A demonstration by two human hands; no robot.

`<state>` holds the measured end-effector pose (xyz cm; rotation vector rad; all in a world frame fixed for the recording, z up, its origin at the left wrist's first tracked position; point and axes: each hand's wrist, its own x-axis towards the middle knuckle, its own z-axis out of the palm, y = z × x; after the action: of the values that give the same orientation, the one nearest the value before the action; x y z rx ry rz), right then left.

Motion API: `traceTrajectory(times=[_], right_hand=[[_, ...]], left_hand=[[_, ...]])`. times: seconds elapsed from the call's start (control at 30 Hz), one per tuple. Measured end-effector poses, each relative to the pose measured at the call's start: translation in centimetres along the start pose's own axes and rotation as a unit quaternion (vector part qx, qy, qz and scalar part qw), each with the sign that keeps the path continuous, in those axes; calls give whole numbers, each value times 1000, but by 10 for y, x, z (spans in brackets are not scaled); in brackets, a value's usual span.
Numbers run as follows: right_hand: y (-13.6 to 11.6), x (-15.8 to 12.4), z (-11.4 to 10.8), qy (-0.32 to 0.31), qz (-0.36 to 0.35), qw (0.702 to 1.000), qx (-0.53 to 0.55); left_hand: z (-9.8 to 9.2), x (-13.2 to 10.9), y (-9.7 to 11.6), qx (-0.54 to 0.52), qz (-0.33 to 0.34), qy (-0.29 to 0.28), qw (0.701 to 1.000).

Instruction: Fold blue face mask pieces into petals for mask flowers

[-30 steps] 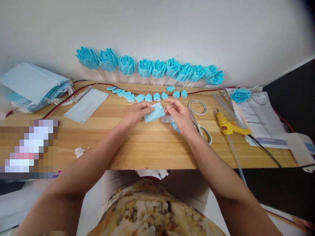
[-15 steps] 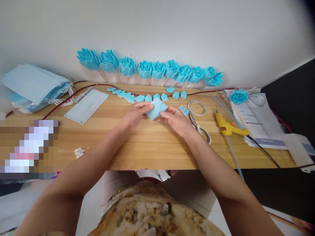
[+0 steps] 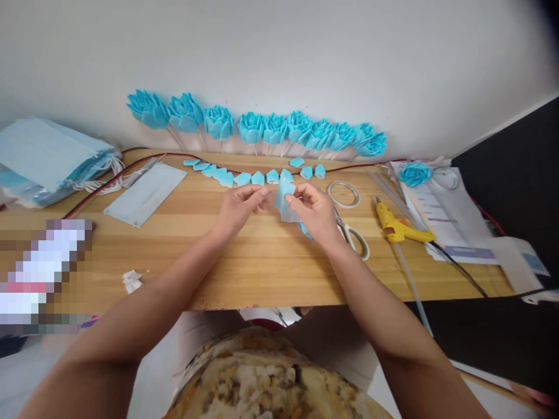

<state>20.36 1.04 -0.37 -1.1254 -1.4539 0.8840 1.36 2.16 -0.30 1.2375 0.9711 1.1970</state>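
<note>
Head view: left of the scissors (image 3: 343, 227), above the surface (image 3: 209, 267), the fingers of the right hand (image 3: 318, 212) pinch a thin blue sheet (image 3: 283, 203). Those of the left hand (image 3: 237, 212) are narrowed beside it; whether they grip anything, I cannot tell. Light edge pinches should avoid creasing such flimsy material.

Printed papers (image 3: 460, 201), right — white scraps (image 3: 131, 281), front left — red-black cable (image 3: 91, 198) across back.

I see flowers (image 3: 219, 122) along the bench's (image 3: 262, 276) back edge, petals (image 3: 258, 178) before them and masks (image 3: 55, 151) toward the back left corner. Scissors (image 3: 345, 228) lie left of the glue gun (image 3: 397, 226).
</note>
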Motion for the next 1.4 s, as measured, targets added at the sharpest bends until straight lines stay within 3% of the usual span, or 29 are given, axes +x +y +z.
traceTrajectory(times=[0.3,0.5,0.7,0.83,0.97,1.13,1.4], right_hand=[[-3,-5,4,-42,3,997,-57],[-1,-7,6,-53,-28,993,-101],[-3,-10,9,-69,-51,987,-136],[-4,-9,5,-17,-69,992,-105],[4,-3,0,35,-18,999,-6],[11,1,2,-71,111,985,110],[12,-4,10,-109,102,984,99]], left_hand=[[4,-2,-9,-89,-87,-96,988],[7,-1,-14,-142,-113,-64,981],[9,-3,-12,-120,-102,-39,987],[5,-1,-10,-144,-102,-16,984],[1,4,-8,-188,-103,-4,977],[0,5,-8,-212,-105,-9,972],[1,3,-12,-194,-93,-27,976]])
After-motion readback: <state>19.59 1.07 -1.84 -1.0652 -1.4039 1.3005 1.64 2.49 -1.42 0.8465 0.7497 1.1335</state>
